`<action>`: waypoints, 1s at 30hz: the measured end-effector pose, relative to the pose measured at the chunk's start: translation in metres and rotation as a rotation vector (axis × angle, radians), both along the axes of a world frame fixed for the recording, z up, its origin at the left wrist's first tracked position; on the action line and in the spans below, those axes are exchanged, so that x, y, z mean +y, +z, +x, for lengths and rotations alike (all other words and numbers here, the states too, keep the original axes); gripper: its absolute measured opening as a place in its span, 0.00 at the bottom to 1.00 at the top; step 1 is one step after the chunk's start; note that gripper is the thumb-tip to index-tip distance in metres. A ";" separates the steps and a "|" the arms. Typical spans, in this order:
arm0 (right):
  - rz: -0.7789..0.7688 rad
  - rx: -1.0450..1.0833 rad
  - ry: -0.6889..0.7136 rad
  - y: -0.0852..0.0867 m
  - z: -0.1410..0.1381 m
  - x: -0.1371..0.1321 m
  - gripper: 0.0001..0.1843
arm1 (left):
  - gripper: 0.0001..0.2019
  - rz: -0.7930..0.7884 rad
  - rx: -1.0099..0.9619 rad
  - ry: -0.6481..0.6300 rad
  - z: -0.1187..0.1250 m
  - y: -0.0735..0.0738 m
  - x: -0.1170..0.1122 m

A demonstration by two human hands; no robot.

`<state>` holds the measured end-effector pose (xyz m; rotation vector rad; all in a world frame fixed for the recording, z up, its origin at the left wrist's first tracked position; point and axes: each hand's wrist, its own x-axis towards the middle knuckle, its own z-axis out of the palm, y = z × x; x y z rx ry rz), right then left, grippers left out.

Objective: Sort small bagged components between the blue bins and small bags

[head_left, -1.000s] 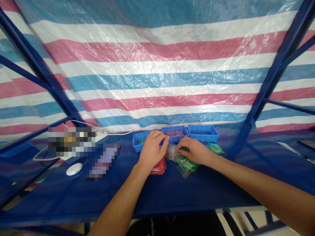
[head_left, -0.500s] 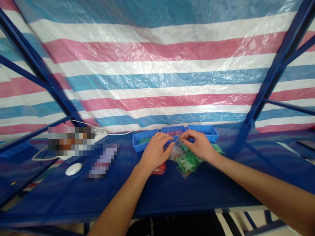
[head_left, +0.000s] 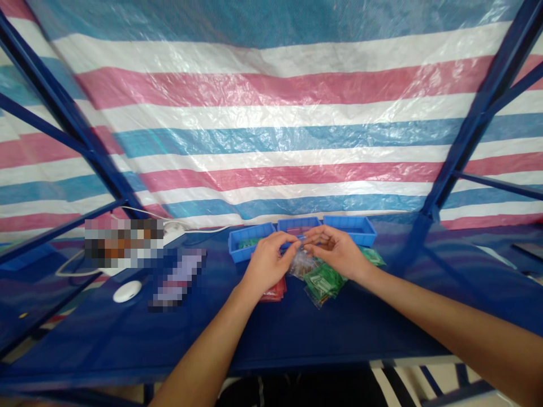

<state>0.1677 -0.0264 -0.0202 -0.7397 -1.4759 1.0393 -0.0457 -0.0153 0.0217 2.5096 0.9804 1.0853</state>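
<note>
My left hand and my right hand meet above the table, their fingertips almost touching. The right fingers pinch what looks like a small clear plastic bag, largely hidden by the fingers. The left thumb and forefinger are closed at the same spot; what they grip is too small to make out. Just under the fingertips lies a clear bag of thin brownish pieces. Green packets are heaped beneath my right hand. Red packets lie partly covered by my left hand and wrist.
Behind the hands stand a left blue bin with green packets inside, a middle blue bin holding something reddish, and a right blue bin. A white oval object and a power strip lie to the left. Blue frame posts flank the table.
My right hand has moved slightly left, bringing its fingertips up to those of my left hand. The left fingers have closed together. The packets and bins stay put.
</note>
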 end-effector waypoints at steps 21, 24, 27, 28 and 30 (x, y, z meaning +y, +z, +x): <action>-0.081 0.083 0.049 0.000 -0.005 -0.001 0.18 | 0.14 -0.045 -0.067 -0.041 0.005 -0.004 -0.001; -0.065 0.055 0.044 0.001 -0.004 -0.001 0.16 | 0.14 -0.054 -0.051 -0.037 0.004 -0.004 -0.002; -0.056 0.033 0.041 0.003 -0.003 -0.003 0.15 | 0.16 -0.092 -0.051 -0.043 0.004 -0.004 -0.003; -0.056 0.024 0.047 0.004 -0.003 -0.004 0.15 | 0.17 -0.099 -0.049 -0.047 0.004 -0.004 -0.003; -0.054 0.010 0.060 0.005 -0.004 -0.005 0.16 | 0.18 -0.095 -0.047 -0.056 0.004 -0.003 -0.003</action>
